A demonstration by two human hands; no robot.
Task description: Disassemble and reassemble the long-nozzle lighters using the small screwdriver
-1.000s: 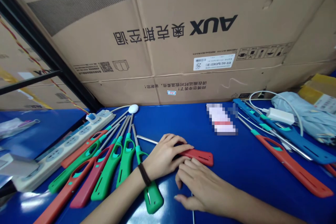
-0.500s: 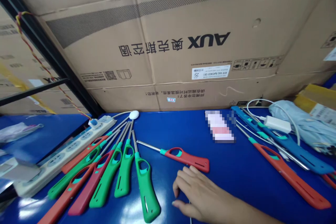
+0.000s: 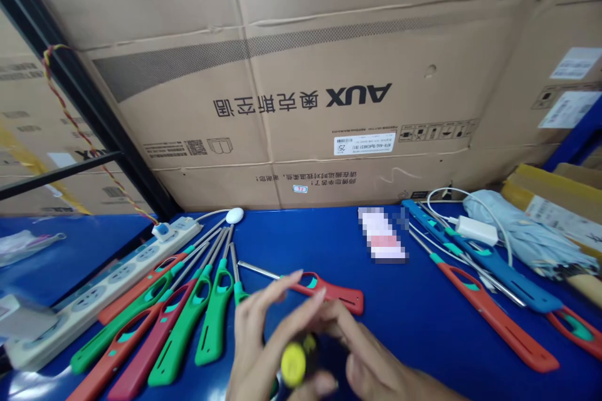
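At the bottom centre my left hand is curled around a dark tool with a round yellow end, blurred by motion. My right hand is just to its right, fingers bent and meeting the left fingers; whatever it may hold is hidden. Behind the hands lies a red lighter with its metal tube pointing left. A green lighter is mostly covered by my left hand. Further left, several green, red and orange lighters lie side by side.
A white power strip runs along the left. At the right are an orange lighter, blue lighters, a white cable adapter and a light-blue umbrella. A pixelated pinkish item lies near the tall cardboard box.
My left hand has come into view with the yellow-ended tool. My right hand has moved against the left one. The view has shifted slightly.
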